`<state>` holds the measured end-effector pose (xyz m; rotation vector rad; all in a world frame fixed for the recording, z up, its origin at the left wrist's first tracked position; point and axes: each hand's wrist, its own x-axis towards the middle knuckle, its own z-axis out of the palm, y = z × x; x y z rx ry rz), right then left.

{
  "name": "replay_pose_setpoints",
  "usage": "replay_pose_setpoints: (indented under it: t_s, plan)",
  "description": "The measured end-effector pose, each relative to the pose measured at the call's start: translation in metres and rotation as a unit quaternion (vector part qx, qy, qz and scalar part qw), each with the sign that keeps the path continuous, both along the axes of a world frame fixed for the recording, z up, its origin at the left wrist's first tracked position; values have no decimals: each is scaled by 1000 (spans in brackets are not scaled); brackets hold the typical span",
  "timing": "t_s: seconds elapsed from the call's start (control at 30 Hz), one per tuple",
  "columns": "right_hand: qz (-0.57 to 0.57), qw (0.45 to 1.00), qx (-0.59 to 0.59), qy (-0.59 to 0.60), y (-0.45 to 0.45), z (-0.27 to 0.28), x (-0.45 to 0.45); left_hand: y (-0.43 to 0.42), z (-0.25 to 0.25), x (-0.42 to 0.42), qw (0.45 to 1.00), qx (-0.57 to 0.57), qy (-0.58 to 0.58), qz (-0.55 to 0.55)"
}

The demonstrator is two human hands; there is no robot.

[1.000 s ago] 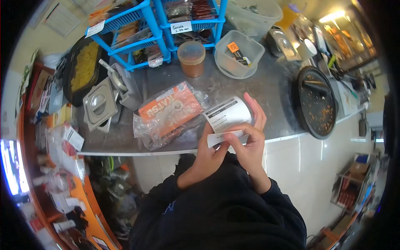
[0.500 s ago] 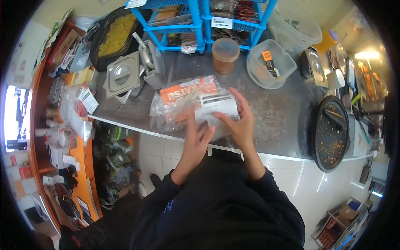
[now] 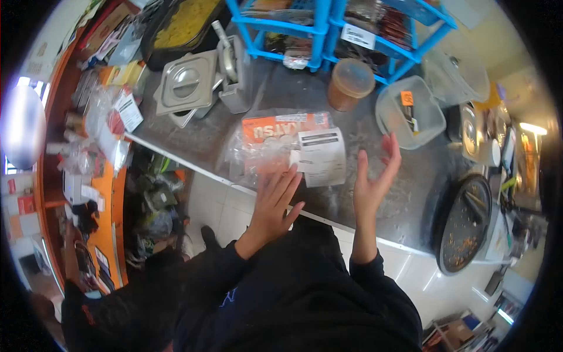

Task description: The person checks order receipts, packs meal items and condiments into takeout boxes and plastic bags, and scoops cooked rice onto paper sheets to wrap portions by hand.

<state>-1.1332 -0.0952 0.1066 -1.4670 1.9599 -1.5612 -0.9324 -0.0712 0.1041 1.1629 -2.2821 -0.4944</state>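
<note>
"KATSU" on 1 orange packet (image 3: 271, 131), printed slip (image 3: 324, 157) overlapping, text blurred; left hand (image 3: 271, 206) flat at slip's edge, right hand (image 3: 373, 185) raised, both released.

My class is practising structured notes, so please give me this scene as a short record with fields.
surface: dark counter
left hand: open, by the receipt's left edge; contact unclear
right hand: open, holding nothing, right of the receipt
receipt: printed side visible, overlapping the package's right side
package: orange, marked KATSU, in clear plastic
behind: blue racks, lidded tub with brown contents
far right: dark round pan holding crumbs
</note>
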Motion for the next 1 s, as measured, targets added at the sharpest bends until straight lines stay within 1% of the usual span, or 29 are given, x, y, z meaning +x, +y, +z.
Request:
replay_pose_setpoints:
  t_s: [0.03,0.07,0.13,0.17,0.23,0.27,0.3,0.33,0.4,0.47,0.5,0.53,0.57,0.6,0.63,0.67,0.7,0.73,0.77,0.83,0.9,0.97,1.0]
  plan:
    - [12,997,-31,69,-2,15,7,5,-8,14,999,-37,10,6]
    - [74,987,19,140,-5,30,22,14,-17,28,997,-74,16,14]
    - [206,934,89,277,-17,53,64,30,-45,48,994,-3,77,83]
    - [217,927,96,291,-23,49,81,33,-59,60,986,19,108,124]
    - [243,910,93,324,-39,36,108,30,-76,82,965,80,187,167]
    - [264,909,156,282,-44,38,120,20,-69,92,957,103,213,171]
    - [270,905,175,279,-43,42,126,11,-64,102,945,131,245,171]
    - [275,901,194,275,-42,45,132,-2,-66,114,946,120,264,146]
    - [272,901,115,318,-31,59,153,-24,-68,144,949,88,292,85]
    - [306,926,43,219,-25,64,197,-42,-54,179,949,39,314,12]
    - [326,940,22,100,-21,61,225,-45,-44,201,942,18,334,-9]
    - [368,927,58,-27,-19,79,262,-42,-32,226,934,0,356,-32]
    - [393,899,90,-168,-16,96,300,-38,-24,251,924,-17,378,-54]
    - [395,861,118,-297,-14,114,337,-24,-18,285,925,9,379,-22]
    - [468,859,66,-198,-19,119,371,-13,-19,312,917,-42,397,14]
    - [534,840,14,-99,-26,121,403,-1,-5,346,925,-50,373,58]
    - [591,806,-36,-3,-33,120,433,6,5,378,924,-58,362,111]
    - [640,758,-84,92,-38,119,463,14,8,407,917,-74,353,169]
    - [680,697,-135,183,-44,116,496,19,12,437,906,-89,342,234]
    - [721,647,-167,185,-54,108,564,21,9,493,868,-115,310,370]
    - [738,632,-191,139,-74,92,636,16,-7,549,812,-133,271,499]
    - [737,633,-223,74,-89,56,722,11,-35,604,754,-145,224,600]
    - [752,612,-238,61,-95,29,771,10,-53,629,727,-146,201,640]
